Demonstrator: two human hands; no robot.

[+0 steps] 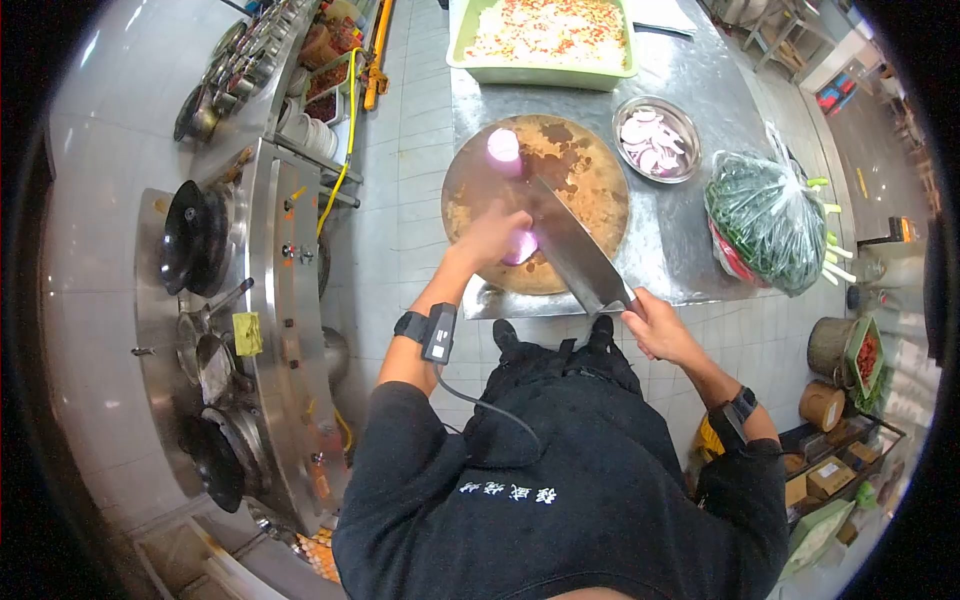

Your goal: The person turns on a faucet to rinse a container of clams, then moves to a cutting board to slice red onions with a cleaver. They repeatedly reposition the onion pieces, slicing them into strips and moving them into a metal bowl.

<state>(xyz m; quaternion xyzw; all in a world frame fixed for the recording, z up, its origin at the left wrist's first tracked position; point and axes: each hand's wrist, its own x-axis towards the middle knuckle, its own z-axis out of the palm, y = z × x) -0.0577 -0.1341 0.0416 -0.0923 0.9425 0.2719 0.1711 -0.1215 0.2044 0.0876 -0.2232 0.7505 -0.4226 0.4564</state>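
My right hand (pixel 660 326) grips the handle of a wide cleaver (pixel 578 245), whose blade reaches diagonally over the round wooden chopping board (pixel 590 160). My left hand (pixel 490 236) is somewhat blurred, its fingers curled over a purple onion piece (pixel 520 247) on the near part of the board, close to the blade. Toward the far side of the board lies another peeled purple onion (pixel 503 146). To the right of the board, a metal bowl (pixel 690 130) contains sliced onion (pixel 654 140).
The metal table (pixel 665 270) also bears a green tub (pixel 545 75) of chopped red and white food and a plastic bag of green vegetables (pixel 765 220). A stove (pixel 285 330) with woks stands on my left. Baskets and boxes (pixel 830 477) are at right.
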